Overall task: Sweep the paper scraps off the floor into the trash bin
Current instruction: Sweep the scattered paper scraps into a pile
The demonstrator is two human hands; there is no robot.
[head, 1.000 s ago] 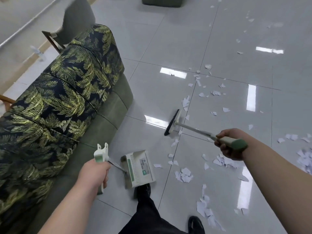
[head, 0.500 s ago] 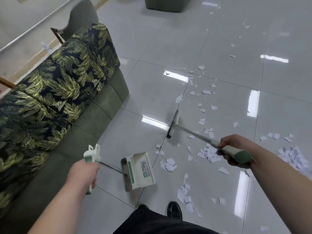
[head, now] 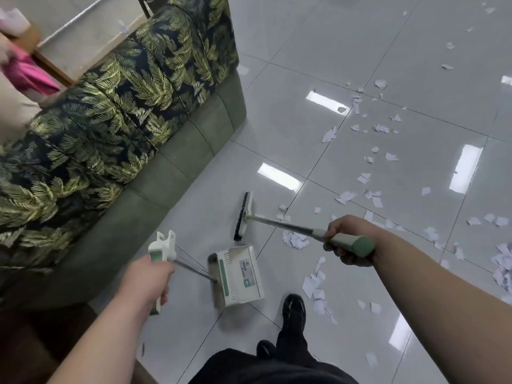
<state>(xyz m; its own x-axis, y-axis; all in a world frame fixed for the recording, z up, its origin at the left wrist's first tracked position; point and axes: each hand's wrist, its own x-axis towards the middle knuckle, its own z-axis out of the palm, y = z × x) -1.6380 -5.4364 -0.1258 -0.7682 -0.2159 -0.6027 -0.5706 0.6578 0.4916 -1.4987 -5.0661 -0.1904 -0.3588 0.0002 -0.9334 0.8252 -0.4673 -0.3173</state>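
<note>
My left hand [head: 146, 281] grips the white-green handle of the dustpan [head: 237, 275], which stands on the floor in front of my feet. My right hand [head: 347, 239] grips the green-tipped handle of the broom [head: 245, 214]; its black-bristled head rests on the tiles just beyond the dustpan, left of the paper. White paper scraps [head: 315, 286] lie scattered over the glossy tiles to the right, with a small heap [head: 295, 239] between broom head and my right hand. More scraps [head: 371, 195] spread farther out. No trash bin is in view.
A green sofa [head: 177, 162] with leaf-patterned cushions runs along the left, close to the dustpan. My black shoes [head: 293, 309] stand just behind the pan. A pink item [head: 30, 73] lies at the far left. A denser pile of scraps [head: 502, 264] sits at the right edge.
The broom head has swung left and nearer, closer to the dustpan. The view has shifted toward the sofa; the scraps now lie more to the right.
</note>
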